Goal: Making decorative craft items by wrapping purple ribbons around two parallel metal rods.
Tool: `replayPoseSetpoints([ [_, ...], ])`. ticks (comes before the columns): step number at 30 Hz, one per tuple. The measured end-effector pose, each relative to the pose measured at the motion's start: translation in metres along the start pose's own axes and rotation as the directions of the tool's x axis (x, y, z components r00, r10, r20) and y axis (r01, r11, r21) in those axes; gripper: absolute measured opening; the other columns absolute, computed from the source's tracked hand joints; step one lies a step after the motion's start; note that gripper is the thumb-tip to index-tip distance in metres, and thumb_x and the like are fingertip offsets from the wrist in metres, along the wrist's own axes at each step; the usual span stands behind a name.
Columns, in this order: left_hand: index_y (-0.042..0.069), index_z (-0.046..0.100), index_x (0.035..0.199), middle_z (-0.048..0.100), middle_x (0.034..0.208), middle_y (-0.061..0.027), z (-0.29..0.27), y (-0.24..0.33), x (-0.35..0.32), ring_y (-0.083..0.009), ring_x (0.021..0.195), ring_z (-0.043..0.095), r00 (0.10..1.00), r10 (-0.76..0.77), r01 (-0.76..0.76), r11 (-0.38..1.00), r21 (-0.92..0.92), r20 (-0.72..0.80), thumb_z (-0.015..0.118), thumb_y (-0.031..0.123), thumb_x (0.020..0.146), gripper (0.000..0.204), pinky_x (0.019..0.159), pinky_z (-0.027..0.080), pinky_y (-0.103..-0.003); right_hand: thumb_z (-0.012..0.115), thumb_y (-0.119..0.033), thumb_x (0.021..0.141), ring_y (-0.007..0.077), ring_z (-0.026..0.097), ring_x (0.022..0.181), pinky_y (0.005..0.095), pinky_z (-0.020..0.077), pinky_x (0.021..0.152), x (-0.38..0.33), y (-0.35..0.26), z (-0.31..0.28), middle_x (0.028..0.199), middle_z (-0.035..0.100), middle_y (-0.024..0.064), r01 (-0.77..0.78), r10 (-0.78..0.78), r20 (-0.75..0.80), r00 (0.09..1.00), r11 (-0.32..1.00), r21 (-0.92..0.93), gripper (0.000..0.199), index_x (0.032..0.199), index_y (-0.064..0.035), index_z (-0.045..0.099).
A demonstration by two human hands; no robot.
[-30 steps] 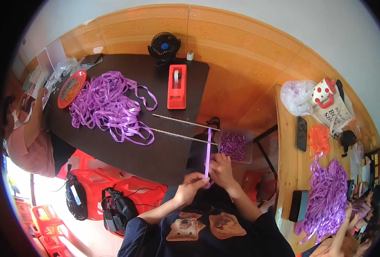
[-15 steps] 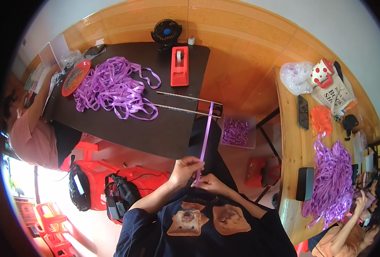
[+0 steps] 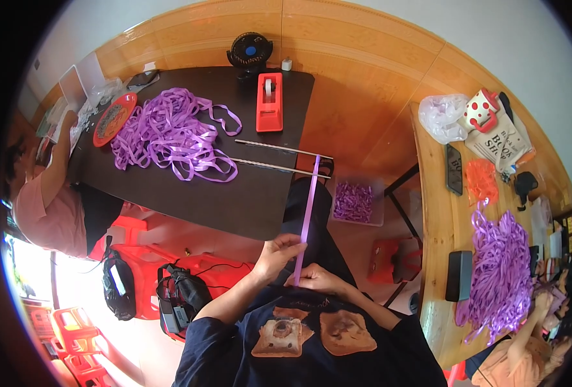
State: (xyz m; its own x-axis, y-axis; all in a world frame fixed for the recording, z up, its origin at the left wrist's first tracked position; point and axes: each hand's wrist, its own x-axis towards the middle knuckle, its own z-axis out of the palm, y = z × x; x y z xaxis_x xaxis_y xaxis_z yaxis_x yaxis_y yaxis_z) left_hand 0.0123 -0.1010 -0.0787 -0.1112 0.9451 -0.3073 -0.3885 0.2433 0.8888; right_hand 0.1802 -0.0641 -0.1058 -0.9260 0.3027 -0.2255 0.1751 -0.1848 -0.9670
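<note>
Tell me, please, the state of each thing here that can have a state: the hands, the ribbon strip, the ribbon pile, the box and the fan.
Left hand: pinching the strip.
Right hand: closed on the strip's lower end.
Purple ribbon strip: pulled straight, running up to the table edge.
Ribbon pile: loose and tangled on the dark table.
Clear box: open, holding purple pieces.
Fan: running or not, cannot tell.

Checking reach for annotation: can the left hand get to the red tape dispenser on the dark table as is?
Probably not without leaning. The left hand is pinching the purple ribbon strip close to the body, and the red tape dispenser sits toward the dark table's far edge. Nothing blocks the path.
</note>
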Motion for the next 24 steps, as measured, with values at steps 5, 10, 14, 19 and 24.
replayPoseSetpoints([
  [5, 0.001, 0.066, 0.097, 0.064, 0.084, 0.0004, 0.002, -0.003, 0.005, -0.0029, 0.075, 0.055, 1.000, -0.027, 0.027, 0.999, -0.035, 0.003, 0.069, 0.011, 0.085, 0.016, 0.065, 0.041, -0.017, 0.057, -0.012, 0.092, 0.0134, 0.063, 0.087, 0.0273, 0.0486, 0.082, 0.003, 0.008, -0.003, 0.091, 0.071, 0.0083, -0.019, 0.020, 0.017, 1.000, 1.000, -0.012, 0.020, 0.103, 0.0000, 0.069],
  [10, 0.004, 0.067, 0.091, 0.064, 0.080, 0.0003, -0.004, -0.014, 0.015, -0.0038, 0.074, 0.056, 0.999, -0.041, 0.041, 0.999, 0.022, 0.011, 0.068, 0.009, 0.086, 0.007, 0.065, 0.042, -0.018, 0.058, -0.015, 0.091, 0.0112, 0.061, 0.073, 0.0270, 0.0480, 0.070, 0.006, 0.030, -0.004, 0.079, 0.069, 0.0073, 0.083, -0.085, -0.048, 0.995, 0.995, -0.056, 0.021, 0.101, -0.0009, 0.070],
  [14, 0.004, 0.067, 0.087, 0.064, 0.078, -0.0005, -0.003, -0.015, 0.015, -0.0047, 0.071, 0.056, 1.000, 0.017, -0.017, 0.999, -0.032, 0.009, 0.068, 0.009, 0.086, 0.005, 0.064, 0.042, -0.019, 0.058, -0.014, 0.090, 0.0142, 0.062, 0.072, 0.0290, 0.0488, 0.069, 0.001, 0.008, -0.026, 0.078, 0.068, 0.0100, -0.031, 0.036, 0.020, 0.999, 0.983, -0.182, 0.019, 0.098, -0.0005, 0.070],
  [19, 0.004, 0.067, 0.086, 0.065, 0.076, -0.0016, -0.002, -0.009, 0.011, -0.0074, 0.069, 0.059, 0.994, -0.037, 0.056, 0.982, -0.179, 0.104, 0.066, 0.008, 0.087, 0.004, 0.065, 0.047, -0.020, 0.067, -0.003, 0.076, 0.0294, 0.062, 0.077, 0.0369, 0.0500, 0.069, -0.005, -0.013, -0.072, 0.087, 0.064, 0.0130, -0.147, -0.525, -0.649, 0.550, 0.705, -0.694, 0.029, 0.105, -0.0026, 0.065],
  [24, 0.004, 0.067, 0.087, 0.065, 0.078, -0.0010, -0.003, -0.002, 0.011, -0.0077, 0.070, 0.059, 0.988, -0.072, 0.098, 0.975, -0.200, 0.134, 0.067, 0.008, 0.087, 0.004, 0.066, 0.046, -0.021, 0.071, 0.004, 0.068, 0.0287, 0.059, 0.084, 0.0371, 0.0482, 0.072, 0.035, -0.077, -0.080, 0.107, 0.060, 0.0128, -0.119, -0.912, -0.194, 0.362, 0.161, -0.980, 0.040, 0.107, -0.0021, 0.065],
])
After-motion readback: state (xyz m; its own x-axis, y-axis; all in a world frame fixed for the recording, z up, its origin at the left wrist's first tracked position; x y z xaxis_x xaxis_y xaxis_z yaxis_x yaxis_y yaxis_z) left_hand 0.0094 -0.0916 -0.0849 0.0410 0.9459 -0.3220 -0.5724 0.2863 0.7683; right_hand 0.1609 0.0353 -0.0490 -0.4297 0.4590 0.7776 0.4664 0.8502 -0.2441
